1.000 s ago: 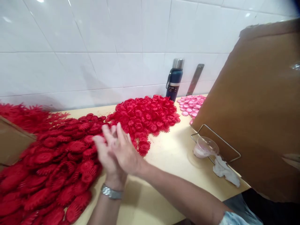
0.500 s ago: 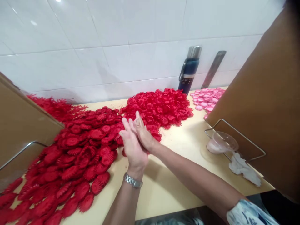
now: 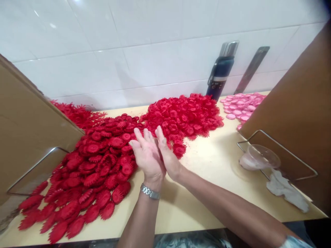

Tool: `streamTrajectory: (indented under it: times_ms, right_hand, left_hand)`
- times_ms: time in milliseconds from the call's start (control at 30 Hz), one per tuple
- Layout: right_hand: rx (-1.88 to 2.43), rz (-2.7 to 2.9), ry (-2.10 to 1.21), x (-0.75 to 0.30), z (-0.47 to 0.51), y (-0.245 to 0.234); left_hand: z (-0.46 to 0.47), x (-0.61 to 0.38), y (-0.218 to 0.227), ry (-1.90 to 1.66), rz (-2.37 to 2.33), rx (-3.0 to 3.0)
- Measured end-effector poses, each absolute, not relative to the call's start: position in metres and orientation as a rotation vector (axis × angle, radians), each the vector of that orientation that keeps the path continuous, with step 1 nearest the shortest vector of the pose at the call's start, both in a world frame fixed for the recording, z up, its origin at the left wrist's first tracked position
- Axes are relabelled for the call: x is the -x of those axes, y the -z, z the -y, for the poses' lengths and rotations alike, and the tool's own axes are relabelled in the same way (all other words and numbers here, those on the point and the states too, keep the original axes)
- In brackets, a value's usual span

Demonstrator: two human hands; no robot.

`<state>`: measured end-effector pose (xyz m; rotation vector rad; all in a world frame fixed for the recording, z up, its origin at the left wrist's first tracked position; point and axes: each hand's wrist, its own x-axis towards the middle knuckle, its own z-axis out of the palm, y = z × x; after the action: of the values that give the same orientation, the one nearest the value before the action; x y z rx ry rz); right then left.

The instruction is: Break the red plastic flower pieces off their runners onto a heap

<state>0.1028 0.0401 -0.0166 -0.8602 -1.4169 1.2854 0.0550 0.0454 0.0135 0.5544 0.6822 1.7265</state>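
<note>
My left hand [image 3: 149, 156], with a metal watch [image 3: 150, 191] at its wrist, is open with its palm turned up and fingers stretched out. My right hand [image 3: 169, 159] lies edge-on against it, fingers straight, the heels of both palms touching. No object shows in either hand, though the space between the palms is partly hidden. Both are held above the table, close to a large heap of dark red, petal-edged discs [image 3: 103, 165] on the left. Behind them spreads a second heap of brighter red flower-like pieces [image 3: 181, 115].
Cardboard panels [image 3: 31, 113] flank the table [image 3: 207, 193], with wire stands [image 3: 287, 146] at their feet. On the right are a clear plastic cup [image 3: 261, 158], a crumpled tissue [image 3: 287, 191] and pink discs [image 3: 240, 105]. A blue flask [image 3: 221, 74] and a metal strip [image 3: 252, 70] stand by the tiled wall.
My right hand has slid off the left palm and its fingers have come away from the left fingers. The whole view has shifted, with the heaps and flask appearing farther right.
</note>
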Motion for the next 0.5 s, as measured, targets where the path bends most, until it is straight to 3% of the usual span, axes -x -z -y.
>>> streamTrajectory:
  times_ms: [500]
  right_hand:
    - [0.839,1.445,-1.314,-0.108,-0.033,0.024]
  left_hand:
    - [-0.044,-0.055,-0.01,-1.655,-0.798,-0.532]
